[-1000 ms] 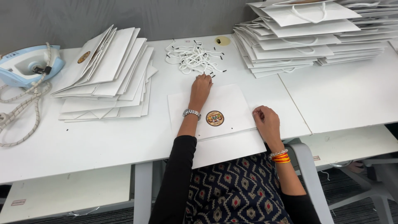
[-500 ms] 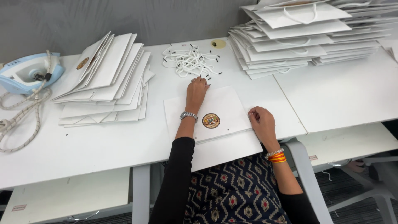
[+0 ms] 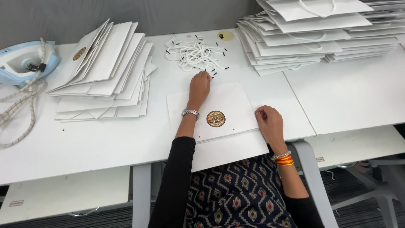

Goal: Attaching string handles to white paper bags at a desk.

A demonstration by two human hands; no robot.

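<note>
Centrally, a flat white paper bag with a round orange emblem (image 3: pixel 213 112) lies on the white bench (image 3: pixel 97 143), its near edge hanging over the bench front. Left hand (image 3: pixel 199 86) rests palm-down on the bag's far edge, fingers loosely spread, holding nothing, just beside a heap of white cord handles (image 3: pixel 195 54). Right hand (image 3: pixel 269 122), fingers curled, presses the bag's right edge. 2 stacks of white bags (image 3: pixel 105 71) flank it.
</note>
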